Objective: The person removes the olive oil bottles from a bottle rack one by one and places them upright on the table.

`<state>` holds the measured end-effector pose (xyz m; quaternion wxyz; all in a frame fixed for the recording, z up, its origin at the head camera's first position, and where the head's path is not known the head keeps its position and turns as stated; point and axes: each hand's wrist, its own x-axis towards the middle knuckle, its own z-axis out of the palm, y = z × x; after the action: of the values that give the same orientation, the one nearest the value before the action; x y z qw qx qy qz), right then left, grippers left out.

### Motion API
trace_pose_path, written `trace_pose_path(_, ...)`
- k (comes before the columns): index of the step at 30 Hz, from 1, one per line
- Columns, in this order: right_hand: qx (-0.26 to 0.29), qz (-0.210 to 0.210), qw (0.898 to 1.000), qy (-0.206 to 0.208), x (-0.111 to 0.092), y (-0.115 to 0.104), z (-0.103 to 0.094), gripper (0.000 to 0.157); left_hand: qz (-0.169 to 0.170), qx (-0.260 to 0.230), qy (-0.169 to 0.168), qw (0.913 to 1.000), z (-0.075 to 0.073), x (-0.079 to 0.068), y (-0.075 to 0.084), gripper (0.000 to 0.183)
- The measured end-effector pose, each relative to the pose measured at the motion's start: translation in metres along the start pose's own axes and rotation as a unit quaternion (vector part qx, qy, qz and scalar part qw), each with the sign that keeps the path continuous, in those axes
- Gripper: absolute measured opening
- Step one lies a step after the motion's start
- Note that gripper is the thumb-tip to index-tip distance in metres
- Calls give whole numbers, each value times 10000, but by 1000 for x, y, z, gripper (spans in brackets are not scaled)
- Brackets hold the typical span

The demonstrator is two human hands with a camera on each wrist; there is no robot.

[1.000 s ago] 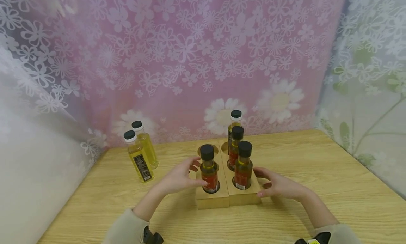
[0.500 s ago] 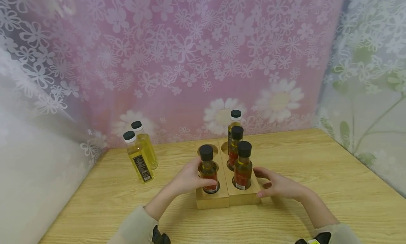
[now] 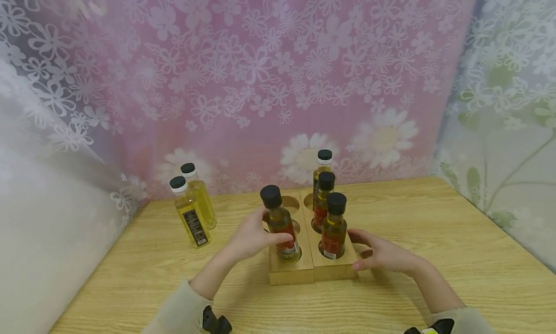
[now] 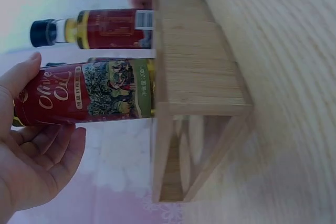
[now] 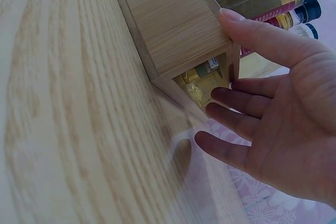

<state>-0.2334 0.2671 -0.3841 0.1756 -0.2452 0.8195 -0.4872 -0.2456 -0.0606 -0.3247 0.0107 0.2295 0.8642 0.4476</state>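
My left hand (image 3: pixel 252 237) grips an olive oil bottle (image 3: pixel 281 228) with a red label and black cap, thumb across its front. This bottle tilts left, its base at the front hole of the left wooden bottle rack (image 3: pixel 291 278). In the left wrist view, nearly the whole label of the olive oil bottle (image 4: pixel 94 90) shows above the rack top. My right hand (image 3: pixel 384 257) rests at the right wooden rack (image 3: pixel 334 273), its thumb touching the front corner. In the right wrist view, the other fingers (image 5: pixel 226 148) extend loosely beside the rack's open end.
The right rack holds two red-labelled oil bottles (image 3: pixel 333 235) and, behind them, a white-collared oil bottle (image 3: pixel 323 167). Two yellow oil bottles (image 3: pixel 191 220) stand on the wooden table (image 3: pixel 373 305) at left. A floral curtain (image 3: pixel 260 83) hangs behind.
My left hand closed round the front left olive oil bottle, then raised it slightly and tilted it left. My right hand stayed at the rack's side.
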Motion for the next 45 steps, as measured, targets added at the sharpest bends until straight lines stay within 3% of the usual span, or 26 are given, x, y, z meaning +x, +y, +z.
trace_pose_path(9, -34, -45, 10000, -22, 1, 1, 0, 88, -202, -570, 666, 9959, -28, -14, 7, 56)
trace_pose_path(19, -129, -59, 9999, 48, 1, -3, -4, 89, -656, 76, 1316, 9891, -66, -34, -6, 62)
trace_pose_path(28, -115, 49, 9999, 78, 0, -1, -4, 90, -716, 351, 1403, 9869, -89, -55, -33, 61)
trace_pose_path(36, -123, 148, 9998, 81, -2, 0, -3, 90, -1082, 1009, 1644, 9752, -110, -71, -59, 70)
trace_pose_path(45, -154, 86, 9998, 69, 1, 1, -1, 89, -1482, 1254, 1639, 9672, -124, -83, -87, 73)
